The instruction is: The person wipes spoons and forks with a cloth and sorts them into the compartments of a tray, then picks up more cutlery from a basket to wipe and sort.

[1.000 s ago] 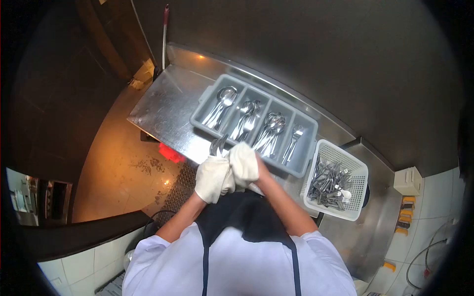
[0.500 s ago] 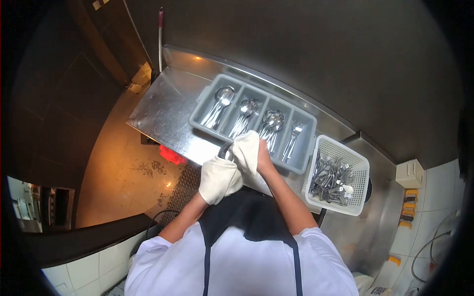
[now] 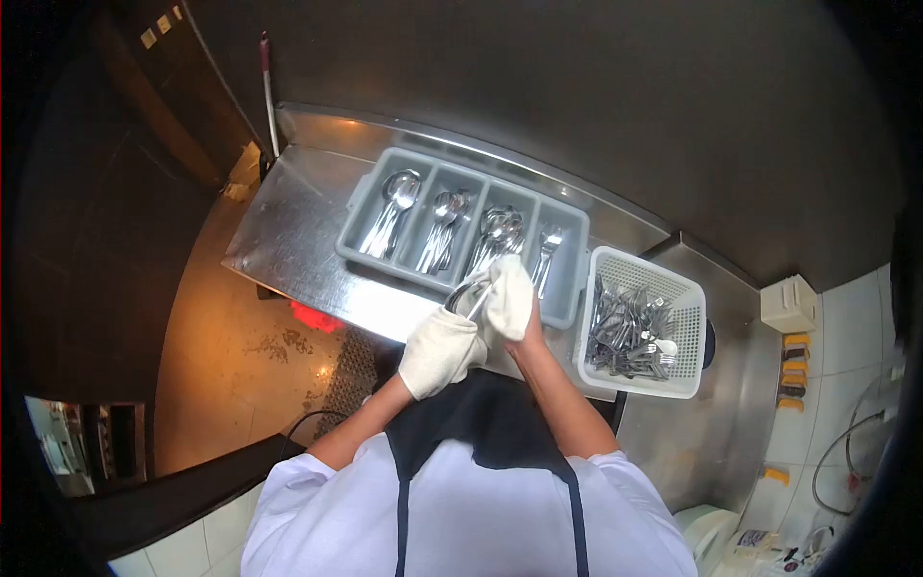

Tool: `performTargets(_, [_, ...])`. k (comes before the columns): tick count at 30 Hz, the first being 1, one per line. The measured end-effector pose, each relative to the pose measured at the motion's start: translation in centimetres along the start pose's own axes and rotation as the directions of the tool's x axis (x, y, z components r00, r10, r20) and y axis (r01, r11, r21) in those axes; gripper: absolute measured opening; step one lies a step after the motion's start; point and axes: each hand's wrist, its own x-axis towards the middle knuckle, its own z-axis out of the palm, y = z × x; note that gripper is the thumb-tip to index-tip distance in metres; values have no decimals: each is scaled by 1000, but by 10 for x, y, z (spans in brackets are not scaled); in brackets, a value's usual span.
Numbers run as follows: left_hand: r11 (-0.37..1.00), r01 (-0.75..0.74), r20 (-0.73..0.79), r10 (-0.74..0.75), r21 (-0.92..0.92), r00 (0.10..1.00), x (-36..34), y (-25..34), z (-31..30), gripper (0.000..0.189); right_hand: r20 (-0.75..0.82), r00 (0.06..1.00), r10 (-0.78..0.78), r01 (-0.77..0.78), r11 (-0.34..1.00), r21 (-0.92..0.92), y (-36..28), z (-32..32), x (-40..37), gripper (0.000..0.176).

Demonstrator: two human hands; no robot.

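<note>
White cloth covers both of my hands, so the fingers themselves are hidden. My left hand (image 3: 439,352) is closed around shiny metal cutlery (image 3: 463,294), whose upper ends poke out of the cloth; the exact kind is hard to make out. Against it, my right hand (image 3: 511,300) is closed in its cloth (image 3: 508,288), touching a thin metal handle. Both hands are in front of a grey cutlery tray (image 3: 461,285). Its compartments hold large spoons (image 3: 400,192), smaller spoons (image 3: 449,213), more spoons (image 3: 501,228) and a few forks (image 3: 550,242).
A white perforated basket (image 3: 688,322) full of mixed cutlery (image 3: 630,332) stands right of the tray. Both rest on a steel counter (image 3: 293,216) against a dark wall. A long red-handled stick (image 3: 267,91) leans at the far left. Something red (image 3: 317,317) shows below the counter edge.
My view has shifted, so the tray and basket appear further left. My right hand has moved slightly away from the left, and more of the metal cutlery shows between them.
</note>
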Motion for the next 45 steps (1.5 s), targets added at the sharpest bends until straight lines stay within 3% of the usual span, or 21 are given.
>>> performTargets(2, [999, 40, -26, -41, -18, 999, 9, 1, 7, 21, 166, 946, -277, 322, 768, -554, 17, -10, -13, 24])
performTargets(4, [998, 65, 80, -65, -5, 995, 19, 2, 10, 20, -136, 990, -45, 31, 995, -99, -1, 18, -40, 21])
performTargets(7, [993, 80, 412, -108, 86, 905, 33, 1, 6, 19, -100, 970, 220, -206, 969, 136, 18, -54, -3, 21])
performTargets(8, [938, 312, 305, -256, -152, 918, 29, 2, 12, 17, -107, 929, 355, -308, 899, 311, 6, -65, 7, 22])
performTargets(9, [791, 436, 187, -394, -430, 900, 25, 4, 17, 18, 39, 967, 251, -250, 914, 319, -2, -75, 13, 19])
performTargets(11, [752, 528, 143, -517, -396, 844, 26, 6, 24, 21, 239, 964, 115, -220, 851, 476, -3, -83, 21, 15])
performTargets(13, [918, 397, 279, -380, -4, 882, 39, 9, 8, 23, 129, 983, 130, -130, 991, -13, -33, -48, -5, 16])
performTargets(14, [950, 181, 425, -278, 254, 861, 43, 10, 1, 24, 394, 919, -7, 258, 766, -589, -25, -51, 1, 18])
performTargets(15, [977, 184, 357, -212, 111, 910, 36, -2, 18, 26, 622, 769, -143, 639, 164, -752, -18, -54, 7, 20])
performTargets(17, [927, 274, 248, -211, -257, 945, 19, -22, 49, 31, 221, 971, -93, 198, 833, -517, -4, -29, -16, 18])
performTargets(18, [802, 340, 220, -264, -491, 939, 17, -19, 48, 33, 185, 978, 99, 104, 539, -836, -44, 5, -20, 15])
performTargets(20, [287, 471, 344, -397, -834, 851, 18, -7, 33, 34, 103, 994, -32, 92, 746, -660, -21, 0, -19, 18])
performTargets(22, [156, 525, 424, -423, -837, 801, 19, -5, 25, 31, 18, 999, -46, 49, 866, -497, -22, 3, -23, 20])
performTargets(25, [802, 389, 188, -340, -453, 921, 16, -11, 24, 24, 37, 994, -103, 109, 887, -449, -7, -1, -20, 19])
performTargets(27, [980, 200, 96, -198, -10, 976, 12, -16, 24, 20, 33, 991, -131, 129, 848, -514, -9, 2, -21, 18])
performTargets(30, [994, 109, 16, -108, -1, 994, 1, -29, 30, 17, 103, 981, -165, 195, 804, -563, -24, 12, -26, 16])
performTargets(33, [892, 428, -16, -435, -143, 900, 0, -17, 29, 15, 59, 970, -234, 223, 777, -589, -19, 8, -21, 17])
performTargets(36, [982, 178, -71, -174, 57, 982, 0, -12, 18, 20, -117, 935, -334, 231, 827, -513, -19, -6, -8, 16])
performTargets(38, [983, 174, -62, -171, 54, 983, 4, -3, 8, 25, -224, 888, -402, 242, 821, -517, -24, -9, 1, 18])
performTargets(42, [990, 107, -121, -96, 93, 988, 10, 3, 6, 31, -374, 897, -235, 157, 961, -229, -29, -8, 3, 14])
performTargets(45, [988, 127, -105, -117, 85, 987, 6, -3, 17, 29, 5, 930, -369, 213, 527, -823, -18, -14, -8, 11])
